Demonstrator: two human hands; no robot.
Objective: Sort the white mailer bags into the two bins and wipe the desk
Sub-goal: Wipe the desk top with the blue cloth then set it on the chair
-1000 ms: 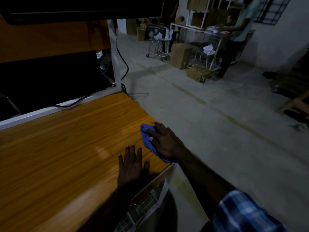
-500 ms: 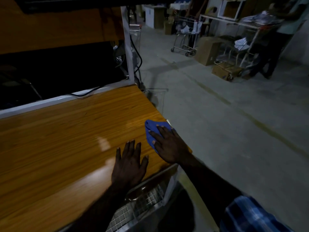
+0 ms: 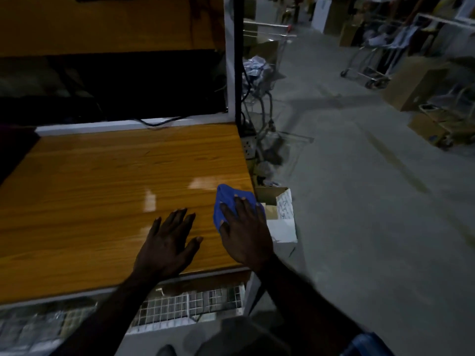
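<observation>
The wooden desk (image 3: 102, 181) fills the left half of the head view, glossy with light patches. My right hand (image 3: 245, 232) lies flat on a blue cloth (image 3: 226, 201) at the desk's right front corner, pressing it onto the wood. My left hand (image 3: 169, 240) rests flat on the desk just left of it, fingers spread, holding nothing. No white mailer bags lie on the desk. A cardboard box (image 3: 279, 211) with a white flap stands on the floor beside the desk's right edge.
A wire mesh shelf (image 3: 187, 304) runs under the desk's front edge. A white post (image 3: 230, 60) with cables rises at the back right corner, with a power strip (image 3: 248, 147) below. Shopping carts (image 3: 370, 65) and cardboard boxes (image 3: 416, 83) stand across the concrete floor.
The view has swung to the left and tilted down, so the box beside the desk shows. Both hands stay near the front right corner, the right one still on the cloth.
</observation>
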